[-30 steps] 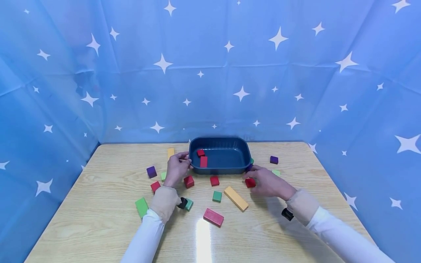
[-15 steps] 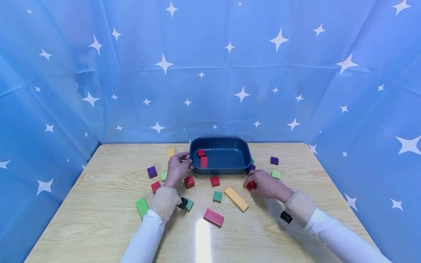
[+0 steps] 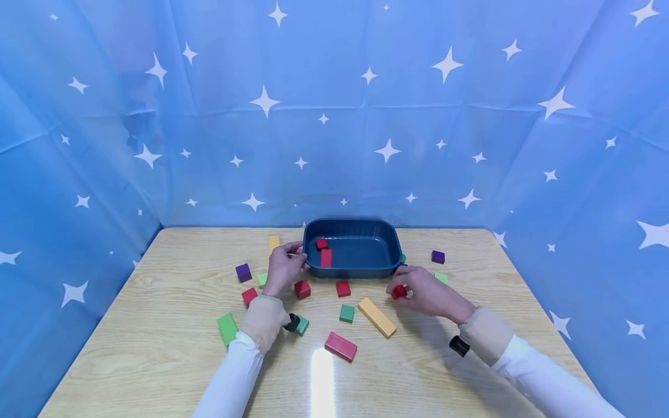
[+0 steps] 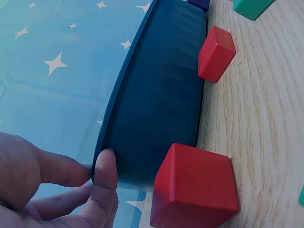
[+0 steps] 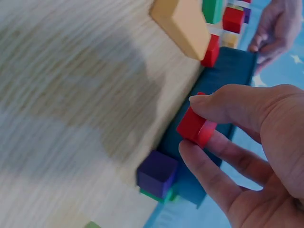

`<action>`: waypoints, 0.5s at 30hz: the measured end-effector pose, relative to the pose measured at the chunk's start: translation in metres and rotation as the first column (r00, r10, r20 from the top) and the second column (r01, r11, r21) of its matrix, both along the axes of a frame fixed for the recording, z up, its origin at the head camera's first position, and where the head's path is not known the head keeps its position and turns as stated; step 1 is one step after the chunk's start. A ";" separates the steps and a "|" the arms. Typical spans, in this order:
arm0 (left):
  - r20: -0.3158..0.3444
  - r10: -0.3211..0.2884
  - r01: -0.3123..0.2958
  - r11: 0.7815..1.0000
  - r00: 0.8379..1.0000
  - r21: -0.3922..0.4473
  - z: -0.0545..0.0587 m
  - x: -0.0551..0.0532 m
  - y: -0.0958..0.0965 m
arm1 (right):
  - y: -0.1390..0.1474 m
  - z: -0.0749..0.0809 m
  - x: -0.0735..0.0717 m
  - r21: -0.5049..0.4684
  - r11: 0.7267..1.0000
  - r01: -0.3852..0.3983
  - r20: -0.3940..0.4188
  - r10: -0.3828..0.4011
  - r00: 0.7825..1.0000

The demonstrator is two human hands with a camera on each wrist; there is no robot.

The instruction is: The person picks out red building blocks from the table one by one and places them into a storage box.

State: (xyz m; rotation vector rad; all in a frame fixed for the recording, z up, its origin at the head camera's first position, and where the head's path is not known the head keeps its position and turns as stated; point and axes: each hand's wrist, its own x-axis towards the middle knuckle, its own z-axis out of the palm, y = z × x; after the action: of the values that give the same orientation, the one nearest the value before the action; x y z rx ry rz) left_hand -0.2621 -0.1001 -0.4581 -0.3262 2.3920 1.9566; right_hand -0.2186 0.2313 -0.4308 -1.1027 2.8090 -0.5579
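A dark blue rectangular dish (image 3: 352,273) stands at the back of the table, with two red blocks (image 3: 326,258) in its left part. My left hand (image 3: 284,268) pinches the dish's left rim between thumb and fingers, as the left wrist view shows. A red cube-like block (image 4: 197,190) sits just in front of that corner, a second red block (image 3: 342,288) further along the dish's front. My right hand (image 3: 425,290) holds a small red block (image 5: 194,126) between thumb and fingertips, near the dish's front right corner. Beside that corner lies a purple block (image 5: 156,173), partly over a green one.
On the wooden table (image 3: 157,348) lie a long orange block (image 3: 377,317), a long red block (image 3: 341,346), a green block (image 3: 347,313) and several others to the left. Further right are a purple block (image 3: 438,256) and a light green one (image 3: 441,277). Blue star-patterned cloth encloses the table.
My right hand dips slightly toward the near side, then comes back up a little; the red block has turned in its fingers. My left hand stays at the dish's rim.
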 end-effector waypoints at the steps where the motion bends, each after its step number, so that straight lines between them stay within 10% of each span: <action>1: 0.000 0.000 0.000 1.000 1.000 -0.003 0.000 0.000 0.000 | 0.000 0.003 0.000 -0.007 1.000 -0.007 -0.005 0.007 1.000; 15: -0.028 -0.005 0.004 1.000 1.000 -0.008 -0.001 0.001 0.000 | -0.005 0.032 -0.014 -0.058 0.998 -0.012 -0.054 0.008 0.998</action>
State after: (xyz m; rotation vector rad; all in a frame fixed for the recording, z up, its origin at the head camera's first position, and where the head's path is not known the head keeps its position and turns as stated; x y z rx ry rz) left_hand -0.2611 -0.1002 -0.4591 -0.2954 2.4164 1.9630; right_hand -0.2330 0.2260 -0.3983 -1.1588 2.8483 -0.6221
